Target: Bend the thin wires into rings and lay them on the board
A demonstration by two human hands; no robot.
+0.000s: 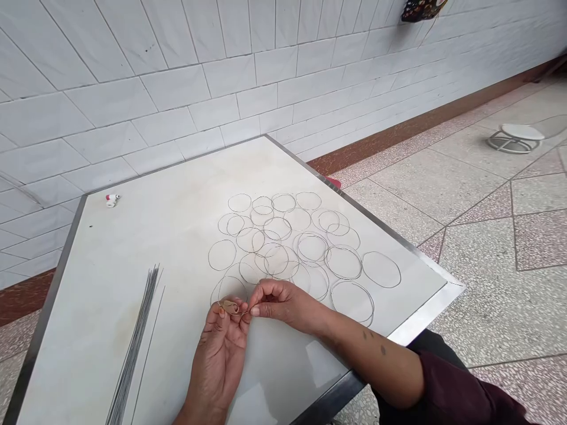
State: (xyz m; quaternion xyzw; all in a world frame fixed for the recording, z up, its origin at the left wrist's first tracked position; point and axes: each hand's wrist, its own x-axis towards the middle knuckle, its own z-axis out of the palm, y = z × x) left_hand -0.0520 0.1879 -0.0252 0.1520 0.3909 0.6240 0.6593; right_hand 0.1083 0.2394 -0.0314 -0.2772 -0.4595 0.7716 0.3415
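My left hand [221,348] is at the near side of the table, palm up, with its thumb and fingertips closed on a thin wire [241,313]. A small tan strip [230,306] shows at those fingertips; whether it is wrapped round a finger or held, I cannot tell. My right hand [283,304] meets the left from the right and pinches the same wire between thumb and forefinger. Just beyond both hands, many thin wire rings [381,270] lie flat and overlapping. Left of my left hand lies a bundle of straight wires [135,348], with a single straight wire [149,348] beside it.
The white table [177,195] has a metal edge and stands against a tiled wall [177,88]. A small red and white object [112,200] sits at its far left corner. On the floor to the right stands a low round stool [516,137].
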